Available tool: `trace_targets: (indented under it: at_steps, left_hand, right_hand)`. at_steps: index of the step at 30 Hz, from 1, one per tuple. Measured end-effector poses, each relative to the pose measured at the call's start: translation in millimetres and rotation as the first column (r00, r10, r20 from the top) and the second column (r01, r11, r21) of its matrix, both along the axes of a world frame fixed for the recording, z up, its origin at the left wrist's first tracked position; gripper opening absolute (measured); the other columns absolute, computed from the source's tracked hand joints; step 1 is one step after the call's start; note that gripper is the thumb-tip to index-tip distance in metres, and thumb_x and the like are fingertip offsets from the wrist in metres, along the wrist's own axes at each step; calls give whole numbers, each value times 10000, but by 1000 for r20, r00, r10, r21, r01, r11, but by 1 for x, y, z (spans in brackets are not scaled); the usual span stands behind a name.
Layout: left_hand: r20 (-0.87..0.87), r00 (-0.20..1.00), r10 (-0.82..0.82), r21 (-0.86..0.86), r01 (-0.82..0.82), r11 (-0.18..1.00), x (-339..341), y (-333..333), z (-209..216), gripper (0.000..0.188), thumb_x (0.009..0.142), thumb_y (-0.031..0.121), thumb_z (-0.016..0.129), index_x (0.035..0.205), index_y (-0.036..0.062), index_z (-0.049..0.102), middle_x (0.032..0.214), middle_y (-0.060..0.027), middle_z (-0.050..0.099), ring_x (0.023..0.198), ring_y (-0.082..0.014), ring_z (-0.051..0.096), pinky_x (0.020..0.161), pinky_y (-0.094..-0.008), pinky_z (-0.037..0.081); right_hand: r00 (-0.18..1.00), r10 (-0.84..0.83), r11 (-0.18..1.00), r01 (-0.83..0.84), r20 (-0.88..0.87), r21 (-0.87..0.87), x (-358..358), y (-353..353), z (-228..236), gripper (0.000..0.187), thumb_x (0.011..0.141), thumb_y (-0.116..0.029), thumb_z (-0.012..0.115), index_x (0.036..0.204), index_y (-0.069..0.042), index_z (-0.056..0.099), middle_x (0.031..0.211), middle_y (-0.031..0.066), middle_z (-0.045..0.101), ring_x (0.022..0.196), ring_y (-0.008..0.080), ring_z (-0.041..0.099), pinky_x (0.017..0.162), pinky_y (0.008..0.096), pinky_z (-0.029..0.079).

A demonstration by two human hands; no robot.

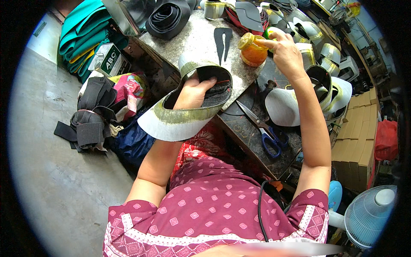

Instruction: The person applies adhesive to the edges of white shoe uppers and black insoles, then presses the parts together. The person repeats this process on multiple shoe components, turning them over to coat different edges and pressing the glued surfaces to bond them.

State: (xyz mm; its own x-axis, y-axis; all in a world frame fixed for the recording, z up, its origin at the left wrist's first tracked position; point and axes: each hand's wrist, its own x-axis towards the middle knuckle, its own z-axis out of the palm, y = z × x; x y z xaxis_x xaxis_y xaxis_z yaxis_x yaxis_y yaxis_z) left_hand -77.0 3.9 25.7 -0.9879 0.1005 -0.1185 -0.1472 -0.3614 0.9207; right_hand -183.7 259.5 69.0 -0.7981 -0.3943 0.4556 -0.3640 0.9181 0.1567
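My left hand [195,91] is inside a grey cap shell [182,118] with a pale brim, its fingers closed on the dark inner wall. Yellow-green smears run along the shell where band and brim meet. Over at the far right of the work surface, my right hand [284,51] is closed beside the mouth of a glass jar [252,53] of orange, glue-like stuff. What the right fingers hold, if anything, is hidden. Beyond the shell lies a dark forked cut piece [222,43] on the pale slab [192,45].
Blue-handled scissors [267,135] lie on the dark tabletop. More smeared cap shells [282,107] crowd the right side. A black rolled strip [167,19] sits at the back left. Folded green cloth [83,32], dark scraps [92,118] and a fan [370,216] stand around the bench.
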Motion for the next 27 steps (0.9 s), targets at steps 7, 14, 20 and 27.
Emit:
trace_targets:
  at_steps: [7,14,20,27]
  left_hand:
    - [-205,976,73,-92,-93,991,-11,-7,-19,231,882,65,582,1097,-12,618,1001,-111,668,903,-204,647,835,-322,510]
    - [-355,929,104,-166,-172,971,-12,-5,-16,207,897,77,577,1067,-16,649,1038,-160,653,987,-238,613,897,-347,468]
    - [-522,849,86,-394,-329,858,-18,4,-2,249,924,125,551,1110,-29,613,1039,-210,672,1000,-357,631,899,-388,455]
    - [-628,777,-50,-587,-431,685,-18,6,-1,263,913,165,566,1097,-20,602,1070,-283,619,1032,-468,564,894,-478,441]
  right_hand:
    - [996,-8,991,-4,-86,-134,3,12,7,388,823,-37,559,1047,-282,761,1147,-14,648,1063,240,589,894,373,483]
    - [964,164,964,-202,-209,-175,35,17,54,337,788,50,563,946,-186,746,1069,30,672,997,251,632,889,381,504]
    - [984,96,954,-135,-152,-268,41,10,37,395,874,-207,669,1264,-176,613,1178,100,639,1131,294,581,982,426,443]
    - [866,493,702,-337,87,-627,88,-8,23,450,736,101,545,1094,-104,723,1099,90,620,1074,249,564,972,319,431]
